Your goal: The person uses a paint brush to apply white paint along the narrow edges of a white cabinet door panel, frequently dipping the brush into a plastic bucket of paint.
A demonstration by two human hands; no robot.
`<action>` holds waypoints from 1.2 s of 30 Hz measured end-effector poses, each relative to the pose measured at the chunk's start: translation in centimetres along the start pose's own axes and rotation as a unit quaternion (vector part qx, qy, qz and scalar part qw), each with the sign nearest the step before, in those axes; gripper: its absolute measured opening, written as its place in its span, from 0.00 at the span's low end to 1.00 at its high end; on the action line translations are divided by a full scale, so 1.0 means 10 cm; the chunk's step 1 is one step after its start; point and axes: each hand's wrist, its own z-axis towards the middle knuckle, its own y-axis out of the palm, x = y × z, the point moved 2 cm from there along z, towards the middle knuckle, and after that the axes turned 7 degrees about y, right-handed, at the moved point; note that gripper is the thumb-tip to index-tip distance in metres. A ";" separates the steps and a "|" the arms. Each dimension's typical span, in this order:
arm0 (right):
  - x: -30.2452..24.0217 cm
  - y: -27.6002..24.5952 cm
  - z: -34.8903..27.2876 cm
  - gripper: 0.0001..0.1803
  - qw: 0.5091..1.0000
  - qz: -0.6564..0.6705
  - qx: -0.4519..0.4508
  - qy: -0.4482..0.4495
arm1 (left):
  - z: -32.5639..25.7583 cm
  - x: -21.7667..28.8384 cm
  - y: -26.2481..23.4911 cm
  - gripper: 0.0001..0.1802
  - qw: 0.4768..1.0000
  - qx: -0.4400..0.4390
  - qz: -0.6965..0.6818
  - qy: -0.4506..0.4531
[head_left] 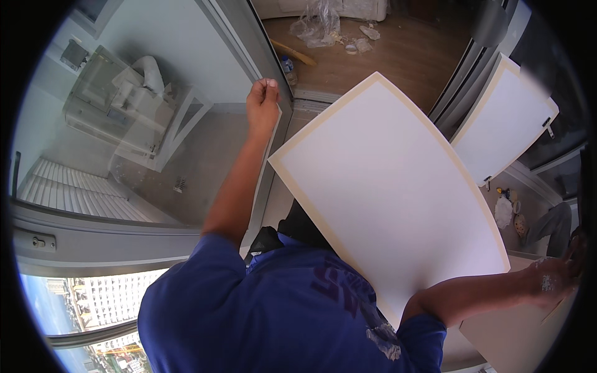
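My left hand (263, 104) is raised in front of the grey door frame, its fingers curled closed; what they hold, if anything, is hidden. A large white panel (398, 180), its edges bordered with beige masking tape, slants in front of my body between my arms. My right forearm crosses its lower right corner. My right hand (556, 276), with white smears near the wrist, reaches to the dark right rim of the picture, above a pale beige board (513, 332). Its fingers are lost in shadow, so their grip is unclear.
A second white panel (507, 121) with small metal hinges leans at the right. A glass door (180, 74) stands at the left, with an air-conditioner unit (124, 109) behind it. Plastic wrapping (317, 25) and scraps lie on the wooden floor beyond the threshold. Small items (507, 208) lie at right.
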 end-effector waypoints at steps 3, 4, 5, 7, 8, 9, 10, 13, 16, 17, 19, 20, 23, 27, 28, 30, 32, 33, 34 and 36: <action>-0.09 0.10 -0.02 0.31 0.999 0.046 0.014 0.001 | -0.09 -0.53 -0.38 0.20 0.993 0.025 0.096 -0.067; -0.08 0.09 0.01 0.31 0.997 0.076 0.024 0.005 | -0.16 -0.60 -0.35 0.22 0.989 -0.003 0.107 -0.097; -0.14 0.11 0.01 0.31 0.998 0.051 0.024 0.004 | -0.17 -0.70 -0.37 0.23 0.993 -0.007 0.092 -0.075; -0.20 0.15 0.02 0.32 0.997 -0.002 0.080 -0.001 | -0.10 -0.85 -0.36 0.10 0.981 0.016 0.187 0.043; -0.20 0.12 0.02 0.33 0.994 0.023 0.102 0.017 | -0.19 -0.61 0.01 0.16 0.983 -0.001 0.176 0.061; -0.17 0.11 0.02 0.32 0.992 0.076 0.095 0.020 | -0.12 -0.49 0.08 0.24 0.971 -0.009 0.194 0.136; -0.19 0.12 0.02 0.30 0.992 0.077 0.096 0.009 | -0.18 -0.25 0.35 0.22 0.977 -0.035 0.162 0.133; -0.32 0.11 0.03 0.29 0.992 0.050 0.114 -0.020 | -0.54 0.53 1.33 0.19 0.929 -0.198 0.117 0.291; -0.51 -0.05 0.05 0.29 0.990 0.050 0.126 -0.037 | -1.34 1.13 2.27 0.20 0.857 -0.359 0.051 0.366; -0.56 -0.06 0.05 0.29 0.990 0.056 0.126 -0.040 | -1.58 1.22 2.50 0.21 0.829 -0.394 0.044 0.395; -0.69 -0.12 0.10 0.29 0.988 0.064 0.125 -0.061 | -2.06 1.37 2.94 0.23 0.791 -0.438 -0.004 0.427; -0.78 -0.18 0.15 0.29 0.988 0.063 0.122 -0.073 | -2.29 1.47 3.12 0.24 0.775 -0.458 -0.026 0.435; -0.98 -0.39 0.33 0.30 0.988 0.045 0.116 -0.091 | -2.72 1.57 3.42 0.26 0.762 -0.473 -0.066 0.438; -1.07 -0.87 0.42 0.28 0.989 -0.101 0.043 -0.103 | -2.92 1.30 3.58 0.26 0.750 -0.490 -0.043 0.441; -1.05 -1.00 0.35 0.27 0.983 -0.155 0.021 -0.098 | -2.89 1.25 3.60 0.26 0.759 -0.488 -0.046 0.428; -0.94 -1.34 0.11 0.23 0.974 -0.227 -0.027 -0.002 | -2.78 1.16 3.63 0.27 0.778 -0.479 -0.050 0.403; -0.84 -1.80 -0.20 0.20 0.946 -0.298 0.025 0.127 | -2.77 1.15 3.64 0.27 0.773 -0.488 -0.050 0.402; -0.83 -2.08 -0.38 0.17 0.941 -0.282 0.065 0.176 | -2.80 1.16 3.64 0.27 0.769 -0.495 -0.054 0.401; -0.81 -2.35 -0.57 0.14 0.933 -0.261 0.105 0.224 | -2.81 1.16 3.65 0.27 0.765 -0.501 -0.055 0.401; -0.79 -2.84 -1.04 0.10 0.902 -0.199 0.210 0.320 | -2.75 1.17 3.64 0.27 0.771 -0.502 -0.048 0.388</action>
